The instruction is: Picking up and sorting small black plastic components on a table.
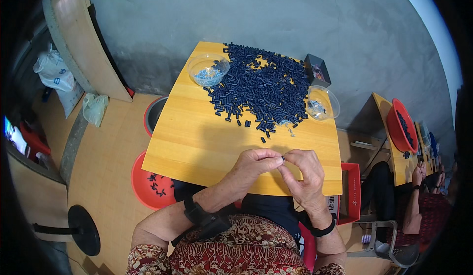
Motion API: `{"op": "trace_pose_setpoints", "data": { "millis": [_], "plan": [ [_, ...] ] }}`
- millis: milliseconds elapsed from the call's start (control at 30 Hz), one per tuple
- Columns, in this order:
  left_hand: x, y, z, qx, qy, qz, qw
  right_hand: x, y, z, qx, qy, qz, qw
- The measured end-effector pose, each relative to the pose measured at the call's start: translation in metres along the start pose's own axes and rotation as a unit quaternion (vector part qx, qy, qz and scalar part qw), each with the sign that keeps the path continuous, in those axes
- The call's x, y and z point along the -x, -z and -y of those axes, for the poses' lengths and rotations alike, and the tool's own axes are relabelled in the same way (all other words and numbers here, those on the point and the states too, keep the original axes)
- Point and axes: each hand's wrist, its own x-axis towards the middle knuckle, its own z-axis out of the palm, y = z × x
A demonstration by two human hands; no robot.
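Over the near part of the wooden table (187, 142), my left hand (253, 169) pinches a small black piece (283, 158) between thumb and fingertips. My right hand (306, 174) meets it there, thumb and forefinger closed at the same spot; what they grip is too small to make out. Beyond the hands spreads a large heap of short black cylindrical plastic pieces (268, 83). At its left stands a clear bowl (208, 70) of small silvery-blue metal parts. Another clear bowl (322, 102) on the right holds fewer such parts.
A black box (318, 70) sits at the far right corner. Below the table's left edge, a red basin (148, 186) holds some black pieces. A red crate (351, 191) stands at the right. Farther right, another person (419, 211) sits by a table with a red basin (401, 127).
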Motion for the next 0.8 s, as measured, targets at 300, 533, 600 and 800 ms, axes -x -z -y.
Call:
{"op": "trace_pose_setpoints", "data": {
  "millis": [300, 533, 600, 800],
  "plan": [
    [0.0, 0.001, 0.007, -0.002, 0.015, 0.007, 1.0, 0.003, -0.004, 0.002, 0.09, 0.094, -0.025, 0.991],
    [-0.002, 0.0, 0.006, -0.031, 0.014, -0.015, 0.999, 0.001, -0.004, -0.002, 0.085, 0.079, -0.018, 0.993],
    [-0.002, 0.0, 0.006, -0.021, 0.025, -0.022, 0.999, 0.001, -0.004, -0.003, 0.082, 0.082, -0.015, 0.993],
    [-0.003, 0.004, 0.012, 0.003, 0.044, -0.011, 0.999, 0.004, -0.005, -0.006, 0.072, 0.081, -0.002, 0.994]
  ]
}}
